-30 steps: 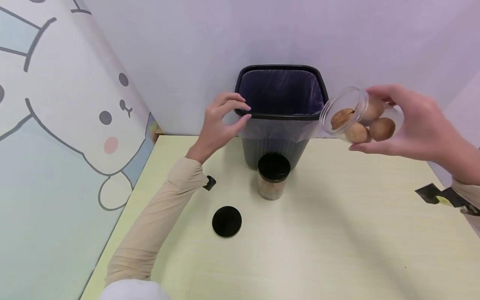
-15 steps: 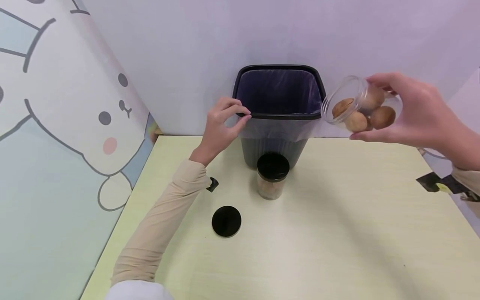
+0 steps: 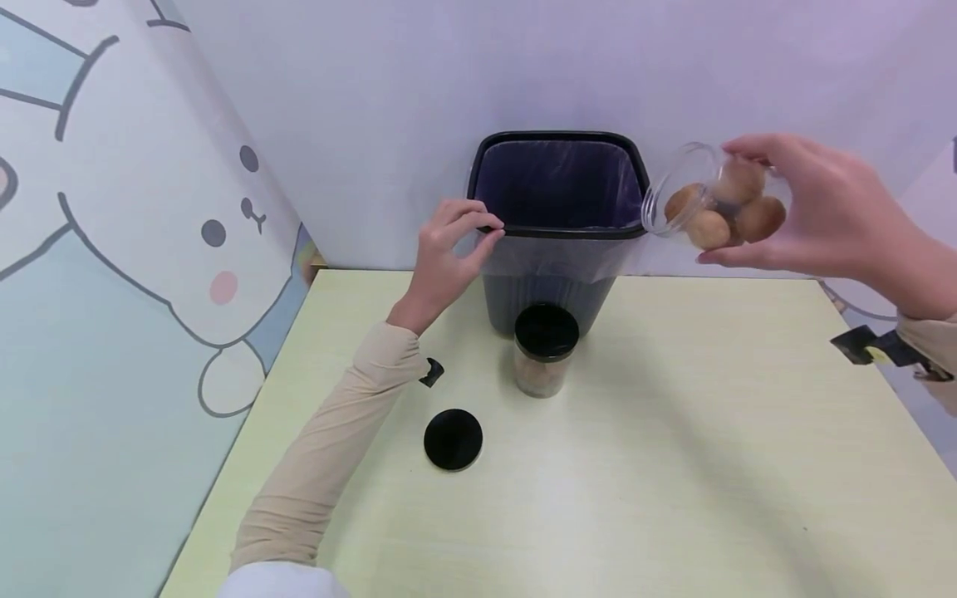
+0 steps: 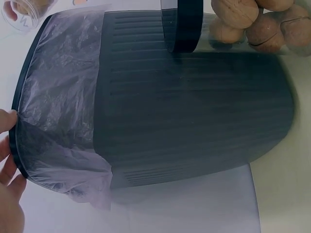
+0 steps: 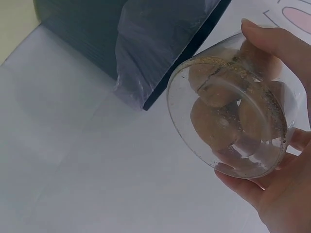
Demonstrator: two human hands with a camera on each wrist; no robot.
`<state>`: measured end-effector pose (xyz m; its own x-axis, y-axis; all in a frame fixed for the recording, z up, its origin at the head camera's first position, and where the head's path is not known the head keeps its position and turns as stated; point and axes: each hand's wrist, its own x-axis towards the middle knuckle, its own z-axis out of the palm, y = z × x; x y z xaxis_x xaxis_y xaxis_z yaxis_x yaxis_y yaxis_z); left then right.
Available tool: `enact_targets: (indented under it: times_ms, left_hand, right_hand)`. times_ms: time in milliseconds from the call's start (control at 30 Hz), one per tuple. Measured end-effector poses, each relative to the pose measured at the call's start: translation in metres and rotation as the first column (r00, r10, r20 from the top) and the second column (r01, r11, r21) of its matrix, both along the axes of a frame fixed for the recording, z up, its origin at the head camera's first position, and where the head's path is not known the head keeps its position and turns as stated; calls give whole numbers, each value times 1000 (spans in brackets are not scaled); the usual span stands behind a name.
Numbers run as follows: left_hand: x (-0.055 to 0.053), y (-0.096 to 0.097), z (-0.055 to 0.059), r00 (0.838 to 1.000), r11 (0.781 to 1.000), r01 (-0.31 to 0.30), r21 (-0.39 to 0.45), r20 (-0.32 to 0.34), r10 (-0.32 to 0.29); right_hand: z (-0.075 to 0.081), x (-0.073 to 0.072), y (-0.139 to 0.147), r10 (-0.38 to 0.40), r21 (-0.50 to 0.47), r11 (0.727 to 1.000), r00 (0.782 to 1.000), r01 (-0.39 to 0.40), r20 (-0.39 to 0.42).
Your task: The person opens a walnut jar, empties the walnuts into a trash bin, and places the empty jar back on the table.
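Note:
My right hand [image 3: 837,208] grips a clear plastic jar [image 5: 182,119] tilted on its side, its lidless mouth toward the bin. Several walnuts [image 3: 740,181] lie inside it. The jar's mouth is close to the right side of the black rim of a trash bin [image 3: 538,295], which has a thin see-through liner [image 4: 63,82] folded over the edge. With thumb and fingers my left hand [image 3: 456,253] pinches the bin's front left rim. A second jar [image 3: 540,375] with a black lid stands upright against the bin's front and holds walnuts [image 4: 235,12].
A loose black lid [image 3: 453,440] lies flat on the pale table [image 3: 635,482], left of the lidded jar. Behind the bin rises a whitish wall [image 3: 374,100]. On the left is a panel with a cartoon drawing [image 3: 149,183].
The right hand has raised the tilted jar a little. The left thumb and fingers have closed onto the bin's rim. Both lids stay where they were.

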<state>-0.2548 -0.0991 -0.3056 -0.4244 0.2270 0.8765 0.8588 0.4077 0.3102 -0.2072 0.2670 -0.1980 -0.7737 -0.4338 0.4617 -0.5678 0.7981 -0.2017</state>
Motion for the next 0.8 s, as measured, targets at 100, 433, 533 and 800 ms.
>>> enact_targets:
  times_ms: [100, 433, 533, 800]
  left_hand:
    - [0, 0, -1, 1000, 1000, -6, 9, -5, 6]
    - [-1, 3, -5, 1000, 999, -11, 44, 7, 11]
    - [-1, 4, -6, 1000, 999, -4, 49, 6, 3]
    - [0, 8, -7, 1000, 999, 3, 51, 14, -4]
  right_hand:
    - [2, -5, -2, 13, 36, 999, 999, -12, -30]
    - [10, -19, -4, 68, 135, 989, 994, -56, -86]
    - [12, -22, -4, 68, 158, 986, 994, -54, -85]
    - [18, -33, -8, 90, 279, 959, 985, -46, -147]
